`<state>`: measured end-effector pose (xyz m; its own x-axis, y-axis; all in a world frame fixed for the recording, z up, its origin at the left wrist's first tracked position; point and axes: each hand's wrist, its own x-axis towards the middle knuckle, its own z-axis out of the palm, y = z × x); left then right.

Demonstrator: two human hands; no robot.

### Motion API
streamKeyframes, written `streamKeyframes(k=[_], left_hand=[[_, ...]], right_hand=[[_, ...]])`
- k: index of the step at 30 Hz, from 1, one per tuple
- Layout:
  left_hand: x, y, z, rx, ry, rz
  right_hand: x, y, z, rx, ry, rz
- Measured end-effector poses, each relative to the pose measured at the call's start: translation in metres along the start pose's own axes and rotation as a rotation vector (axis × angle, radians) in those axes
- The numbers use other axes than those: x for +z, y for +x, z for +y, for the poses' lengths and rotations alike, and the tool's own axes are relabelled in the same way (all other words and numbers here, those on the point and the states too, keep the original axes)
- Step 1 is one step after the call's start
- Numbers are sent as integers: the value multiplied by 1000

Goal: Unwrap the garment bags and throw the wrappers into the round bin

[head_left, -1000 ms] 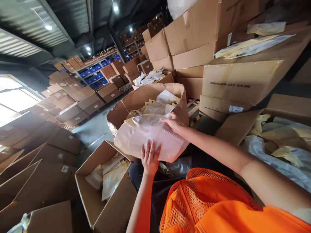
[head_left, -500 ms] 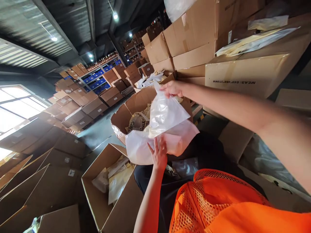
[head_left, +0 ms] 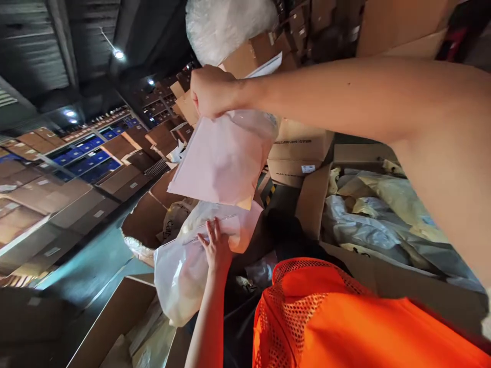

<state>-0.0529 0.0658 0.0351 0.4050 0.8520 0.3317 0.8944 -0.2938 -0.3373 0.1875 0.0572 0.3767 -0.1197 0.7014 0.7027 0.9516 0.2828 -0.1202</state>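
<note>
My right hand (head_left: pixel 213 92) is closed in a fist on the top of a whitish plastic bag (head_left: pixel 224 158), which hangs from it at chest height. Below lies a second whitish plastic bag (head_left: pixel 178 283) across my lap and the edge of a torn round-sided carton (head_left: pixel 132 232). On this lower bag rests my left hand (head_left: pixel 217 250), its fingers apart and laid flat. Printed packages (head_left: pixel 173 220) show inside the torn carton. What the two bags contain is too blurred to make out.
At my right stands an open carton (head_left: pixel 312 204) full of bagged items (head_left: pixel 360 225). Another open carton (head_left: pixel 111 317) with flat packages is at lower left. Stacked boxes (head_left: pixel 299 140) stand ahead, and shelves with blue bins (head_left: pixel 88 153) run along the back left.
My right hand has raised its bag up and to the left, away from the lower bag. My left hand has shifted slightly left and down. My view has turned right.
</note>
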Motion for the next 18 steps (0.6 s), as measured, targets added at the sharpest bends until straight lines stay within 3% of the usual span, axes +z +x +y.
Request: streamKeyframes(k=[3,6,9,13,18], left_hand=[[1,2,1,0,13,1],[3,3,2,-1,29,14],[6,2,2,9,40,59],[8,0,-1,15,26,77],[9,0,-2,18,2,74]], right_hand=[[-20,1,3,14,-110,-28],[-28,3,5,-52,-124,37],[-25,0,1,-178,-63,69],[-14,-13,-18,-335,-33,-21],[-8,-30,-47,-228,-6,-153]])
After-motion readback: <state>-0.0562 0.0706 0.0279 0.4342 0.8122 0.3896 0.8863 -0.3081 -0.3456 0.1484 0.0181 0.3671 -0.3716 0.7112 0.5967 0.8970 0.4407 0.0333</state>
